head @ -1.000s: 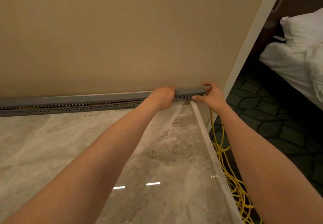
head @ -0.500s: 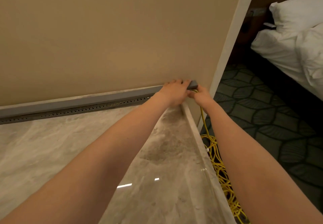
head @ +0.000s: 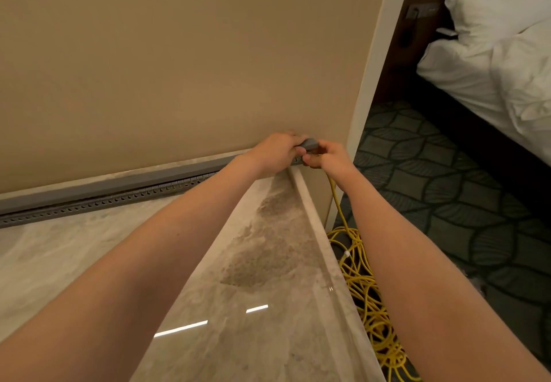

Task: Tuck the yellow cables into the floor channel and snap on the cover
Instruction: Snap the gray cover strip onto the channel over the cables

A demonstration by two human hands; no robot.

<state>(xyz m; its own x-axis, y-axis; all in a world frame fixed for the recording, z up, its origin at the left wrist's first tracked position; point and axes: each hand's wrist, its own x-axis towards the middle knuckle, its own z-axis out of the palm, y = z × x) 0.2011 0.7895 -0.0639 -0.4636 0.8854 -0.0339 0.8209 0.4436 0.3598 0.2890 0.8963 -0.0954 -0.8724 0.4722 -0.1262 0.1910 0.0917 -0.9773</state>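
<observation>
Your left hand (head: 277, 153) is at the right-hand end of the long grey slotted plastic floor channel (head: 104, 197), which runs along the foot of the plain beige wall (head: 179, 54). Its fingers (head: 293, 138) curl over the end of the flat grey plastic cover strip (head: 309, 144) with the thumb below, so they grasp that strip. To the left of those fingers the strip lies along the top of the channel. Whether the end under your fingers is seated cannot be told.

Your right hand (head: 331, 159) is just beside the left, nearly touching it at the channel's end. Its fingers (head: 323, 146) are curled in and pinch the thin yellow cables (head: 365, 286) where they meet the channel. From below those fingers one strand drops down the side of the glossy grey-beige marble floor slab (head: 89, 262). It joins a loose tangle lying on the dark green leaf-patterned carpet (head: 447, 197), nearer to you than both hands and under your right forearm. No cable shows in the channel's slots to the left of your fingers.

Just right of your right fingers stands the white corner trim (head: 369, 98) of the wall. Well apart to the right is a bed with rumpled white bedding (head: 492, 83).
</observation>
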